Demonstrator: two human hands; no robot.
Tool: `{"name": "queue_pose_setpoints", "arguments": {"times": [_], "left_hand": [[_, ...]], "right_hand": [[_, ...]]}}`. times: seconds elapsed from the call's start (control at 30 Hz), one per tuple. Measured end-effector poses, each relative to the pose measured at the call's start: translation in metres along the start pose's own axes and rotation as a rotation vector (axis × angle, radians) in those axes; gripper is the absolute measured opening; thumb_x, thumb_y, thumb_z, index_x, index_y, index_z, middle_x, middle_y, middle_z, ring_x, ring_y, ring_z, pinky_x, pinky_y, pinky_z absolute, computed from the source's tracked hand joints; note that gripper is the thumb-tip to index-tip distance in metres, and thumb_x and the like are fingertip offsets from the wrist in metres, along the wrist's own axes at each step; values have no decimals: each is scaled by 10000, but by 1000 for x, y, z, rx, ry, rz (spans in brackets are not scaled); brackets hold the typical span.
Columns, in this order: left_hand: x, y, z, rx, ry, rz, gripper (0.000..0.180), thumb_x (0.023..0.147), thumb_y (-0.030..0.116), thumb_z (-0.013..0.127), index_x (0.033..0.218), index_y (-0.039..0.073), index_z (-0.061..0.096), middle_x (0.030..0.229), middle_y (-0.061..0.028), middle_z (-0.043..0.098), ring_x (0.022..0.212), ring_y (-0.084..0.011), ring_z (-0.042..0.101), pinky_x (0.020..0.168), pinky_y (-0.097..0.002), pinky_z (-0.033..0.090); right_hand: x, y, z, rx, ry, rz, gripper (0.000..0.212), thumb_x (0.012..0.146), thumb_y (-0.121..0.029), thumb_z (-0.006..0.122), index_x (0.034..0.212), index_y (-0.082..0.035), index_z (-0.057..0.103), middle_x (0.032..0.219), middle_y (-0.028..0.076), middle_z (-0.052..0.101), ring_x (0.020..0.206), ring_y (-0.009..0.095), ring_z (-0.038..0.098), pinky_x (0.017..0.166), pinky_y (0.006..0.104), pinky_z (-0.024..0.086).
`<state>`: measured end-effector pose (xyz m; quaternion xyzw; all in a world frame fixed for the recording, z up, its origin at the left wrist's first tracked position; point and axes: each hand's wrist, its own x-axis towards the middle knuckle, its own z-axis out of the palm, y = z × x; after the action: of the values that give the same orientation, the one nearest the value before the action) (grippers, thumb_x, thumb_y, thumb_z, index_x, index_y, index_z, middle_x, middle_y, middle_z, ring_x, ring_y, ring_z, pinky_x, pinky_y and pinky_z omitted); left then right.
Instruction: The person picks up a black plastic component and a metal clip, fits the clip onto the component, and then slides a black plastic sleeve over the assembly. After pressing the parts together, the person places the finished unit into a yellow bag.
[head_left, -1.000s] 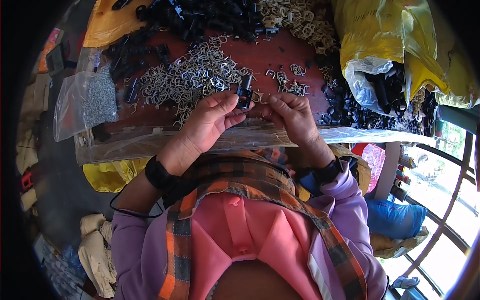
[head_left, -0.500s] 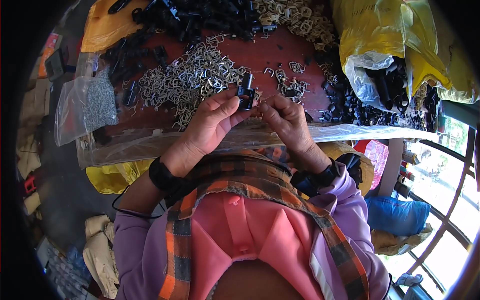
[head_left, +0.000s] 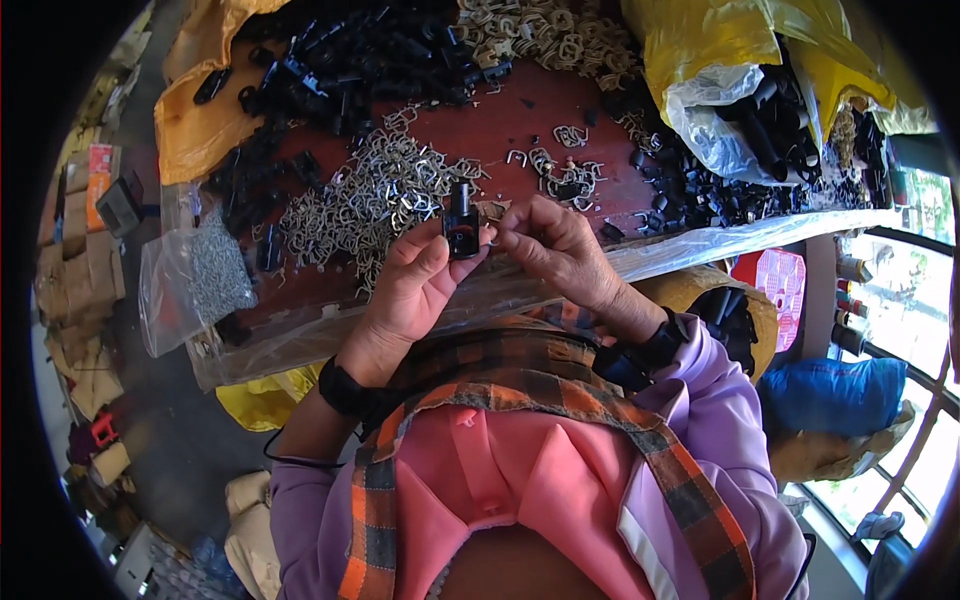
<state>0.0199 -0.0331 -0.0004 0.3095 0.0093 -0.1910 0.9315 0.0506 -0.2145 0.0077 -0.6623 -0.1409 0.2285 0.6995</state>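
My left hand [head_left: 415, 280] is closed round a small black padlock-like body [head_left: 462, 236] with a shiny cylindrical post standing up from its top. Thumb and fingers grip its lower sides. Beside it, my right hand [head_left: 560, 250] has thumb and forefinger pinched together close to the body's right edge; whatever lies between those fingertips is too small to make out. Just beyond both hands spreads a heap of silvery U-shaped metal pieces [head_left: 385, 185] on the dark red tabletop [head_left: 440, 130].
Black parts [head_left: 335, 60] are heaped at the far left, with cream-coloured ring-like pieces [head_left: 560, 40] beside them. A clear bag of small metal bits [head_left: 220, 265] sits at the left edge. Yellow bags [head_left: 700, 50] and scattered small black pieces [head_left: 690, 195] lie to the right.
The black body has turned in my left hand, so a recessed face now shows. Both hands remain close together, with the right fingers still pinched. The whole view has shifted.
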Motion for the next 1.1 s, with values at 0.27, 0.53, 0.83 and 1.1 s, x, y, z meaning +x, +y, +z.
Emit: {"name": "queue_pose_setpoints", "arguments": {"times": [0.27, 0.53, 0.83, 1.1], "left_hand": [[-3, -1, 5, 21, 62, -28, 293, 794, 172, 554, 1022, -3, 500, 1010, -137, 547, 982, -207, 514, 868, -311, 410], [-5, 1, 4, 39, 137, -149, 285, 795, 151, 554, 1035, 10, 498, 965, -104, 567, 826, -174, 573, 734, -261, 476], [-4, 3, 15, 75, 124, -247, 282, 790, 130, 560, 1040, 11, 508, 954, -67, 570, 808, -139, 572, 720, -236, 480], [-6, 1, 15, 38, 118, -254, 260, 786, 109, 562, 1023, 10, 525, 954, -69, 574, 834, -137, 567, 743, -251, 480]], "right_hand": [[-5, -3, -5, 31, -52, 18, 165, 825, -168, 527, 841, -11, 479, 735, 9, 501, 704, 74, 459, 643, 222, 402], [-11, -7, -5, 53, 6, -125, 120, 815, -121, 535, 815, -9, 494, 747, 12, 501, 702, 79, 468, 640, 228, 405], [-10, -13, -4, -313, 57, -440, 74, 751, -58, 586, 782, -23, 528, 761, 56, 518, 674, 172, 501, 591, 261, 407], [-12, -20, -2, -687, 63, -625, 122, 687, 0, 597, 789, -12, 532, 747, 79, 512, 683, 226, 520, 585, 317, 437]]}}
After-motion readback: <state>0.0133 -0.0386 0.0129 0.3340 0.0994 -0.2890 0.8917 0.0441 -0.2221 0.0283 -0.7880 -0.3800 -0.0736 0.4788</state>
